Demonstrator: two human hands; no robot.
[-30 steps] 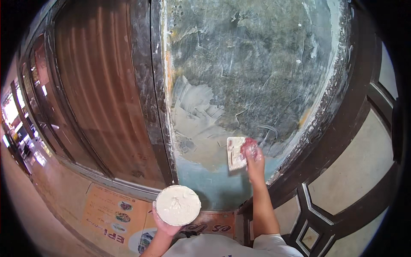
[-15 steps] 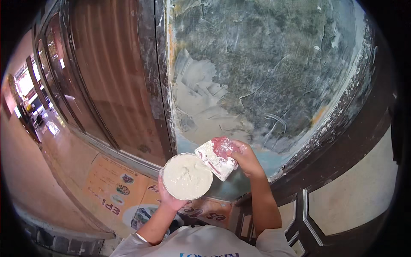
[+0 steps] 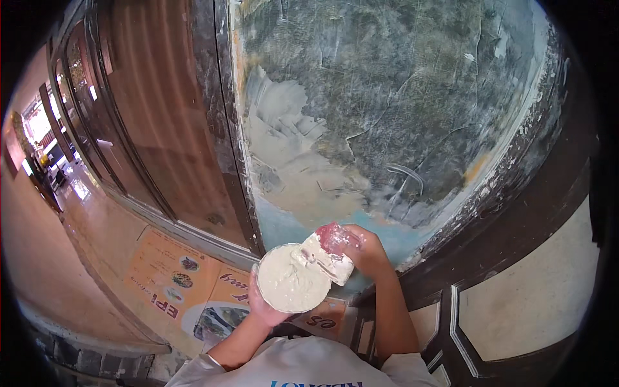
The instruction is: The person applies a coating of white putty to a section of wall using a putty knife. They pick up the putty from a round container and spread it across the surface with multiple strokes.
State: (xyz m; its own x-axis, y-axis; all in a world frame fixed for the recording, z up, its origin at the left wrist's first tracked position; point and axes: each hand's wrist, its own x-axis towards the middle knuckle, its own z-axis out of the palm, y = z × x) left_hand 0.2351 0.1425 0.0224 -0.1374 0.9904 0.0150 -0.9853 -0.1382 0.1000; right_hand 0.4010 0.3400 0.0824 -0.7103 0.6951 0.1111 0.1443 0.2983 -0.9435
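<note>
My left hand (image 3: 265, 308) is wrapped round a round tub (image 3: 273, 302) from its left and lower side. Off-white putty (image 3: 290, 278) fills the tub nearly to the rim, with a rough peak in its middle. In my right hand (image 3: 366, 253) is a red putty spreader (image 3: 334, 237), its blade coated with white putty. The blade's left edge meets the putty at the tub's upper right. Just beyond my hands stands a mottled grey-green wall (image 3: 387, 97), with a smeared pale putty patch (image 3: 278, 119) on its left part.
Left of the wall is a dark wooden frame with a brown curtained glass panel (image 3: 161, 116). An orange printed banner (image 3: 161, 274) lies on the floor at lower left. Dark panelling with cream panels (image 3: 522, 303) stands at right. A tiled passage (image 3: 80, 190) runs off at far left.
Both hands have moved slightly down and to the right in the picture. The spreader's blade has come over the tub's rim into the putty. The view has shifted a little.
</note>
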